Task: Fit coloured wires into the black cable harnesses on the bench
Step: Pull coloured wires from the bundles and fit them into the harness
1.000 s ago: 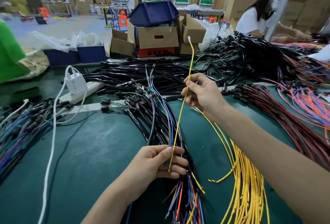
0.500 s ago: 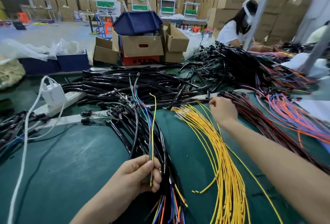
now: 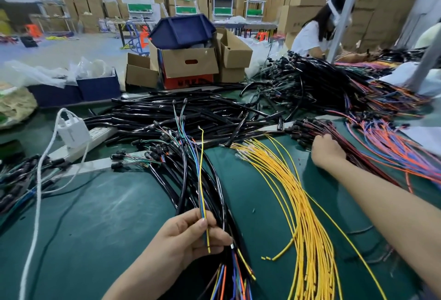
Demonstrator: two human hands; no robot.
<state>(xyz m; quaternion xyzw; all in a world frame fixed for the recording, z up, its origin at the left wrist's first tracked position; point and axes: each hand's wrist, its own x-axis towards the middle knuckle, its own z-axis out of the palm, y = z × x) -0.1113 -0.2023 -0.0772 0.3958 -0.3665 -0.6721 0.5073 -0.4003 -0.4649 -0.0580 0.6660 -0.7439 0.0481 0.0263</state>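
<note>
Green matting (image 3: 95, 228) covers the bench under my arms. Nearest to me, my left hand (image 3: 188, 235) pinches a yellow wire (image 3: 202, 168) between the thumb and curled fingers. A blue wire (image 3: 197, 170) is pressed against it, and both sit above the black harness (image 3: 182, 189) that lies on the bench.

I judge the weak spot to be that pinch. Only a short tail hangs below my fingers, so a small tug could pull the wire out. The long free length beyond my hand has nothing supporting it. It could flop sideways and catch its tip on the black plugs, or get lost among the harness's own thin wires.

The yellow wire's long axis runs near to far, almost straight away from me and leaning a little left. Its metal-tipped end points far; its plain end points back at me.

To the right lies a loose pile of yellow wires (image 3: 303, 199), fanned near to far. Beyond it my right hand (image 3: 327, 151) rests on a bundle of dark red wires (image 3: 362, 154). Its fingers are hidden behind the back of the hand, so I cannot tell whether they grip anything. If I draw one out carelessly, tangled neighbours could come along with it.

Farther left a white charger (image 3: 71, 130) sits in a power strip (image 3: 100, 136). Past a heap of black tubes (image 3: 191, 111) stand cardboard boxes (image 3: 191, 63), and another person (image 3: 312, 34) works at far right.
</note>
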